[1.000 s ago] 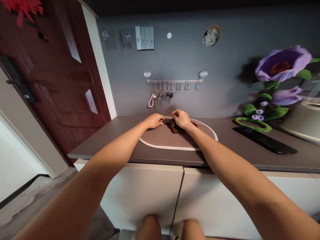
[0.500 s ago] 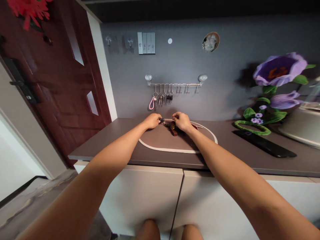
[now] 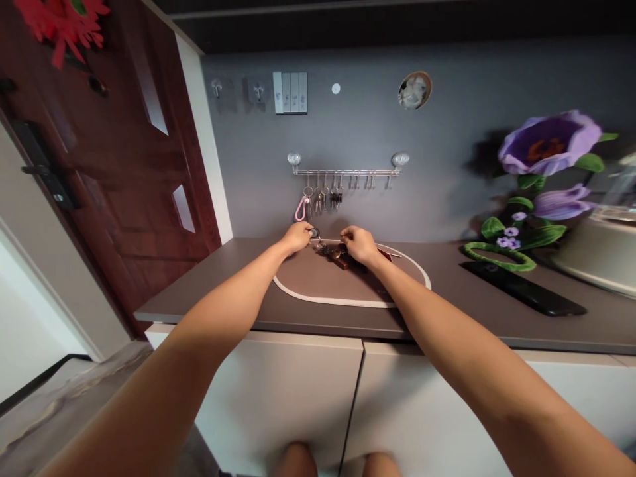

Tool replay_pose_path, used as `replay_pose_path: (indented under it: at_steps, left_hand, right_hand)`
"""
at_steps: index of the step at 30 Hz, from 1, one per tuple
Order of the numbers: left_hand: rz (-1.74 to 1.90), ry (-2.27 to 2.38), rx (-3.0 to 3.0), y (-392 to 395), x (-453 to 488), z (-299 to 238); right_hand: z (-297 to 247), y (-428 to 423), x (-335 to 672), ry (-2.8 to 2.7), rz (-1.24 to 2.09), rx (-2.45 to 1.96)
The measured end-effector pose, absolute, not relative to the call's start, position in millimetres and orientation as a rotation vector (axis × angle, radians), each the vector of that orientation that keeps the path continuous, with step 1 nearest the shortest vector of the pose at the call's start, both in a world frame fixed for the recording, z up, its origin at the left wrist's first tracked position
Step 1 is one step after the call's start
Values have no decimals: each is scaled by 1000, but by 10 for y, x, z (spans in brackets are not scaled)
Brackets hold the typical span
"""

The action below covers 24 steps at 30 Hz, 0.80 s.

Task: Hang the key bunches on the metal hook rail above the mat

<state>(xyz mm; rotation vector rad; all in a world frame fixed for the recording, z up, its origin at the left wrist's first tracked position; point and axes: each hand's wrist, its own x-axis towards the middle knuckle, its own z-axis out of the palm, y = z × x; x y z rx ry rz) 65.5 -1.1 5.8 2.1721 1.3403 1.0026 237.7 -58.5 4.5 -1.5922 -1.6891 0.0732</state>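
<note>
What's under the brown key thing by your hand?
Under the brown key fob is the oval mat with its pale rim. The part beneath the right hand is covered, so I can't see it.

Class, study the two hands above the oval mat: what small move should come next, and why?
Probably the right hand should pin the brown leather key fob while the left hand draws the dark metal ring away, because the ring sits at the left fingertips and looks linked to the fob.

You have two hands here, your left hand (image 3: 297, 237) and your right hand (image 3: 360, 244), with one key bunch (image 3: 338, 253) on one oval mat (image 3: 318, 285), plus one wall rail (image 3: 346, 171), two wall hooks (image 3: 216, 88), and two cabinet doors (image 3: 278, 397).
</note>
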Motion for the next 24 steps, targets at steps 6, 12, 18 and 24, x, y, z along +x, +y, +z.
replay_pose_path:
  at_steps: [6, 12, 18, 24]
  left_hand:
    - [1069, 1231, 1791, 4, 687, 63]
    - [1085, 1135, 1533, -45, 684, 118]
    - [1135, 1003, 1367, -34, 676, 144]
    - [1178, 873, 1221, -81, 675, 201]
  right_hand:
    - [42, -584, 2378, -1697, 85, -1582]
    - [77, -593, 2386, -1646, 113, -1554]
    - [94, -567, 2405, -1546, 221, -1493]
    - [76, -495, 2458, -1462, 313, -1413]
